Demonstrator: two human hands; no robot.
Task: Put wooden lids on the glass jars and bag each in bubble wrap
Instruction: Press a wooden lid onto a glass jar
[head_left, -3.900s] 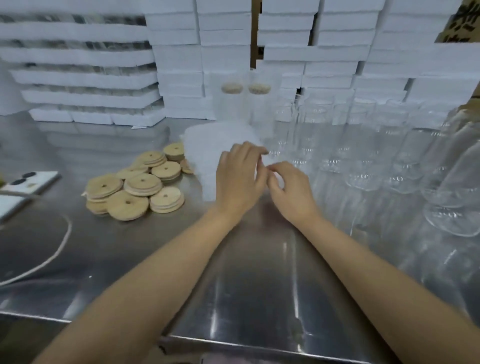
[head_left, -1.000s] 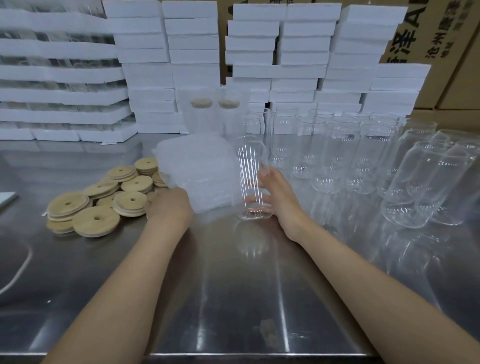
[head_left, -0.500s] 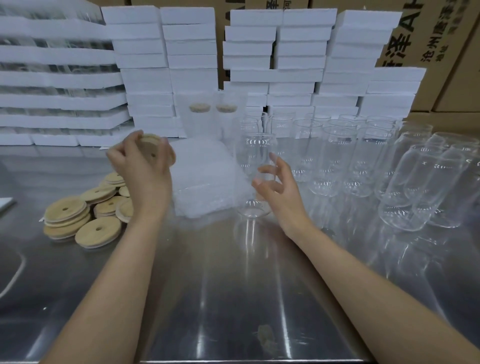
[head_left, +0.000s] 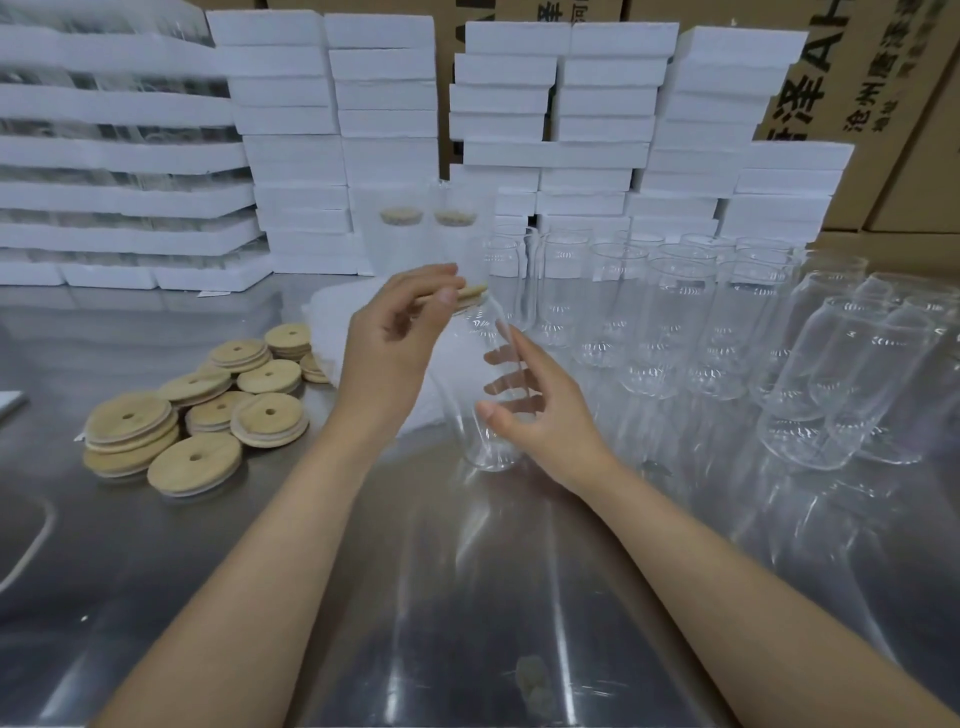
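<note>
Mid-frame, my right hand (head_left: 540, 410) wraps the glass jar (head_left: 485, 395) to steady it on the steel table (head_left: 415, 597), while my left hand (head_left: 395, 343) pinches a wooden lid (head_left: 470, 294) onto its mouth (bubble wrap (head_left: 337, 317) waits just behind).

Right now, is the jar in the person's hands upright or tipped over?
Upright: the glass jar stands on the metal table, right hand steadying it while the left hand holds a wooden lid at its mouth.
</note>
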